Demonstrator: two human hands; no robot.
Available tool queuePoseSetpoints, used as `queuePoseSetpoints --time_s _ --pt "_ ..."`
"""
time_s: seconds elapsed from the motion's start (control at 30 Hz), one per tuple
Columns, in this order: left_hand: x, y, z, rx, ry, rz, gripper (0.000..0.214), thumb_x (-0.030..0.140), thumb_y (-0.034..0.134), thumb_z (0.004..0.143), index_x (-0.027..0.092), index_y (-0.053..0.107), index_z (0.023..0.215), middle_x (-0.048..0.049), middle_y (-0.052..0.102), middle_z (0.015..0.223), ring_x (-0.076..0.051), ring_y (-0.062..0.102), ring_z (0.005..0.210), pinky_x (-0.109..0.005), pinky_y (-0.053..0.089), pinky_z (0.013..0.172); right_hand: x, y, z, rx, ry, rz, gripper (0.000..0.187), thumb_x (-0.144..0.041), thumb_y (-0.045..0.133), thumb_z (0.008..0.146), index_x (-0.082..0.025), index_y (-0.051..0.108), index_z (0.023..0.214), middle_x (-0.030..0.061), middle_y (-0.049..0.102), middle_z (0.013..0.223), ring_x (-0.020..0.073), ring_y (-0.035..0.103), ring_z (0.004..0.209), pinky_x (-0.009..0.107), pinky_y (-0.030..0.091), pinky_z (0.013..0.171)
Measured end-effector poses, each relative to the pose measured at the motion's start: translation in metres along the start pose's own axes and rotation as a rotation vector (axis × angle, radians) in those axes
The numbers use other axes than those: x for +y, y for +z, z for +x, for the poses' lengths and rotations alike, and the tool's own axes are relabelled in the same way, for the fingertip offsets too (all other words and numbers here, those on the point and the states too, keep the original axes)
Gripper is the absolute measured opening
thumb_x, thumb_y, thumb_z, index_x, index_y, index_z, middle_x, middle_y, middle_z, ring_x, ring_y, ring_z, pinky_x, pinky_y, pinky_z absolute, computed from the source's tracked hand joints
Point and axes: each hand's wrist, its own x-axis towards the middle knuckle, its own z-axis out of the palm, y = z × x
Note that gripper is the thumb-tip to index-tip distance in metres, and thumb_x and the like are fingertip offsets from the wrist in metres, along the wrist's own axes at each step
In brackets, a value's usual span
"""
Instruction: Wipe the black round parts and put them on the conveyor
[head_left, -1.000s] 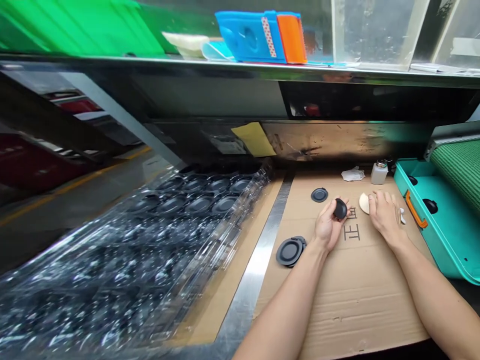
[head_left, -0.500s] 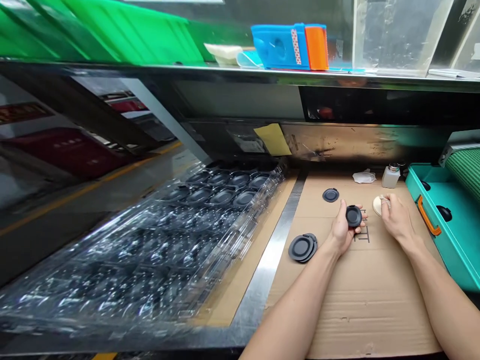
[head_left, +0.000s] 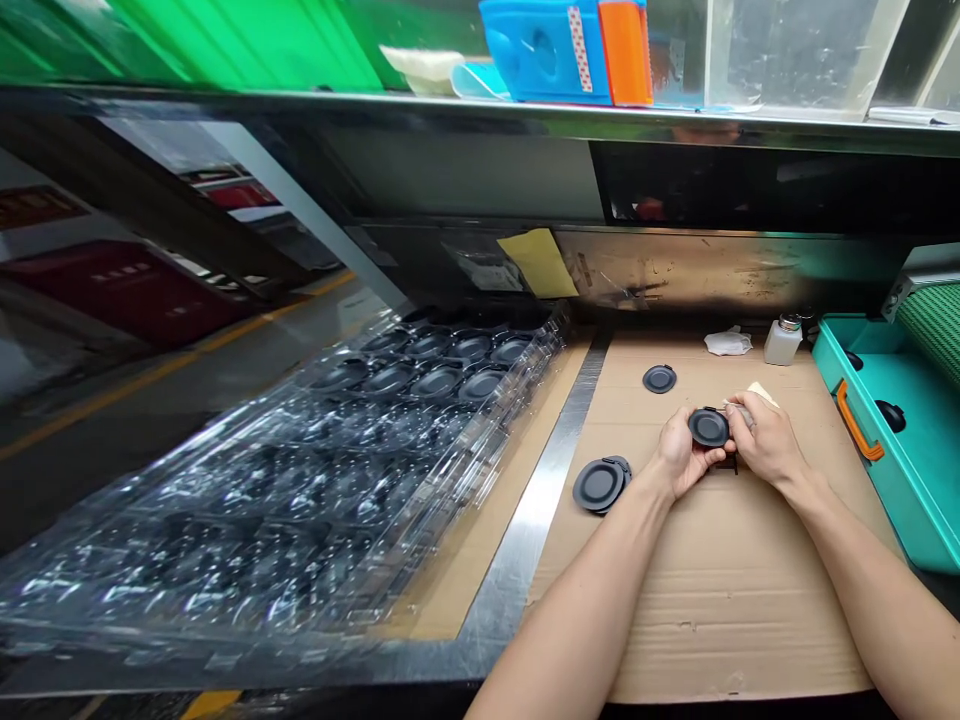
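My left hand (head_left: pixel 681 452) cradles a dark grey round disc (head_left: pixel 709 427) with a raised rim, its face turned up. My right hand (head_left: pixel 761 440) pinches a cream-coloured pad (head_left: pixel 763 395), and its fingertips press at the disc's right edge. Part of the pad is hidden inside those fingers. On the cardboard sheet (head_left: pixel 720 610), a similar disc (head_left: pixel 659 379) lies above my hands. A stack of similar discs (head_left: pixel 600 485) lies to their left. A small dark item (head_left: pixel 729 462) shows below the held disc, partly hidden by my hands.
Left of the cardboard run a steel strip (head_left: pixel 540 510) and clear plastic trays (head_left: pixel 427 400) holding dark discs. A small bottle (head_left: pixel 782 342) and crumpled tissue (head_left: pixel 727 343) stand behind. A teal case (head_left: pixel 892 440) sits at the right.
My right hand has lifted the cream pad from the cardboard and brought it left against the disc. My left hand has turned the disc face up.
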Motion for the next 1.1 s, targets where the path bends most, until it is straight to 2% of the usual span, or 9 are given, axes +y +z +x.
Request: queuePoseSetpoints --time_s 0.17,0.33,0.47,0.57,0.67,0.77,0.83,0.93,1.1 --pt "0.003 0.002 -0.003 0.025 -0.117 -0.055 0.049 0.043 0.033 0.101 0.005 0.063 0.099 -0.0135 0.069 0.076 -0.016 0.066 0.053 -0.021 0.055 0.046 0.004 0.001 0.000 0.011 0.038 0.021 0.022 -0.035 0.046 0.096 -0.021 0.063 0.097 0.0048 0.070 0.091 0.0194 0.063 0.085 0.027 0.044 0.076" --pt "0.001 0.001 -0.004 0.012 -0.129 -0.014 0.058 0.052 0.031 0.100 0.004 0.062 0.097 -0.0154 0.067 0.073 -0.016 0.066 0.053 -0.024 0.058 0.051 0.007 0.003 0.001 -0.031 0.068 0.021 0.022 -0.034 0.048 0.094 -0.021 0.065 0.094 0.0030 0.070 0.088 0.0179 0.063 0.081 0.026 0.042 0.074" --pt "-0.001 0.002 -0.004 0.009 -0.123 0.055 0.058 0.052 0.026 0.101 0.008 0.061 0.092 -0.0133 0.067 0.071 -0.016 0.065 0.052 -0.023 0.057 0.050 0.009 0.003 0.001 -0.091 0.044 0.004 0.021 -0.034 0.050 0.093 -0.021 0.066 0.090 0.0014 0.069 0.084 0.0160 0.060 0.076 0.025 0.040 0.071" --pt "-0.005 0.004 -0.005 0.008 -0.090 0.187 0.061 0.055 0.024 0.101 0.010 0.061 0.084 -0.0102 0.064 0.063 -0.014 0.062 0.047 -0.022 0.052 0.045 0.012 0.000 0.001 -0.173 0.012 -0.038 0.019 -0.031 0.050 0.092 -0.022 0.065 0.086 0.0012 0.069 0.084 0.0154 0.059 0.076 0.025 0.038 0.069" --pt "-0.013 0.005 -0.004 0.062 0.032 0.420 0.066 0.059 0.025 0.100 0.010 0.062 0.075 -0.0084 0.063 0.059 -0.013 0.057 0.041 -0.020 0.043 0.038 0.014 -0.005 0.002 -0.244 -0.016 -0.107 0.019 -0.029 0.049 0.092 -0.022 0.065 0.086 0.0023 0.069 0.084 0.0157 0.058 0.075 0.025 0.037 0.070" --pt "-0.019 0.004 -0.002 0.152 0.174 0.683 0.072 0.067 0.027 0.096 0.011 0.063 0.067 -0.0081 0.062 0.054 -0.013 0.054 0.036 -0.021 0.039 0.036 0.012 -0.004 0.001 -0.237 -0.045 -0.192 0.019 -0.028 0.048 0.092 -0.021 0.064 0.085 0.0039 0.068 0.084 0.0162 0.058 0.075 0.026 0.037 0.071" --pt "-0.020 0.003 -0.001 0.179 0.205 0.792 0.076 0.071 0.026 0.094 0.012 0.063 0.064 -0.0075 0.059 0.047 -0.014 0.054 0.035 -0.022 0.039 0.037 0.008 -0.002 0.000 -0.211 -0.057 -0.240 0.020 -0.027 0.046 0.092 -0.020 0.064 0.085 0.0051 0.068 0.085 0.0167 0.058 0.076 0.026 0.036 0.071" --pt "-0.019 0.002 -0.001 0.186 0.219 0.843 0.076 0.072 0.027 0.092 0.012 0.065 0.064 -0.0067 0.057 0.043 -0.015 0.056 0.037 -0.023 0.041 0.040 0.004 0.000 0.000 -0.201 -0.013 -0.300 0.020 -0.028 0.047 0.091 -0.021 0.065 0.084 0.0055 0.070 0.086 0.0175 0.059 0.077 0.027 0.035 0.069" --pt "-0.018 0.004 -0.004 0.135 0.244 0.829 0.074 0.069 0.028 0.094 0.012 0.065 0.065 -0.0100 0.065 0.054 -0.015 0.058 0.040 -0.023 0.042 0.039 0.004 -0.007 0.002 -0.277 0.099 -0.230 0.020 -0.029 0.052 0.087 -0.023 0.067 0.076 0.0001 0.067 0.064 0.0165 0.058 0.066 0.026 0.035 0.065"
